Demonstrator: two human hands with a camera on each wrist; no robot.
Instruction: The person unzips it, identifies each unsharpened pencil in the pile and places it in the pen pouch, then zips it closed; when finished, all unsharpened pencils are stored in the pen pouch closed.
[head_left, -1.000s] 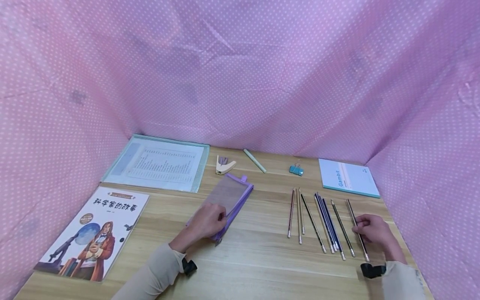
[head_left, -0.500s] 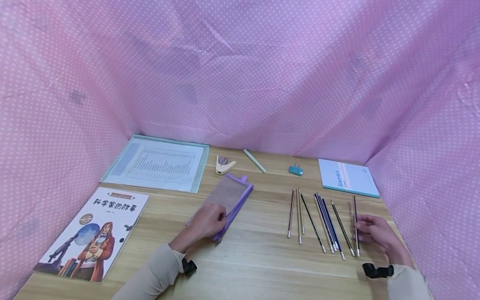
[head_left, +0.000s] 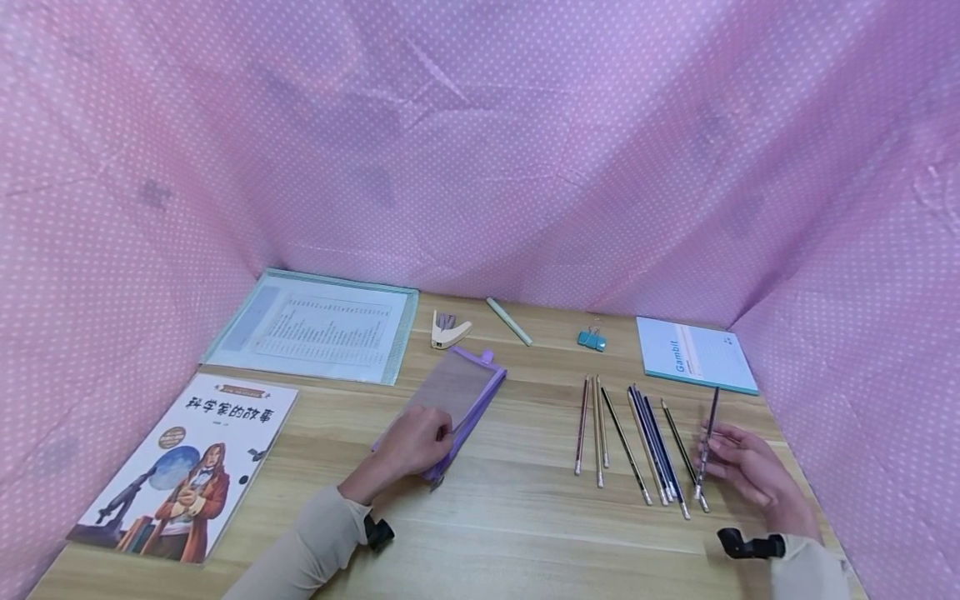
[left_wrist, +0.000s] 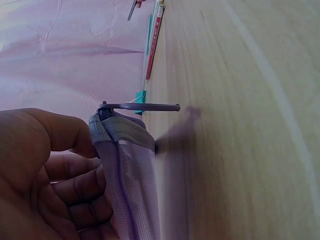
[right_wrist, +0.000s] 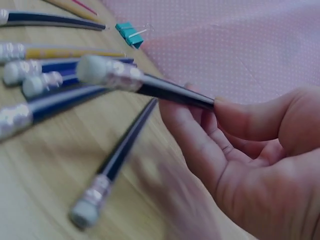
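Observation:
My right hand point(head_left: 753, 475) pinches a dark pencil point(right_wrist: 165, 91) between thumb and fingers. Its white eraser end points toward the other pencils, and the right wrist view shows it raised off the table. Just left of that hand, a dark pencil point(head_left: 678, 446) lies alone beside a group of blue pencils point(head_left: 655, 442). At mid-table my left hand point(head_left: 416, 442) grips the near part of a purple mesh pencil case point(head_left: 450, 387). In the left wrist view its fingers curl against the case's end, where a zipper pull point(left_wrist: 145, 107) sticks out.
Several more pencils point(head_left: 598, 433) lie left of the blue ones. Along the back are a stapler point(head_left: 450, 335), a pale green pen point(head_left: 510, 322), a teal binder clip point(head_left: 592, 339) and a notebook point(head_left: 701, 354). A document folder point(head_left: 315, 325) and a book point(head_left: 187, 467) lie left.
My right hand has picked the dark pencil up from the table's right side and tilted it, swinging its eraser end leftward. My left hand and the pencil case have stayed put.

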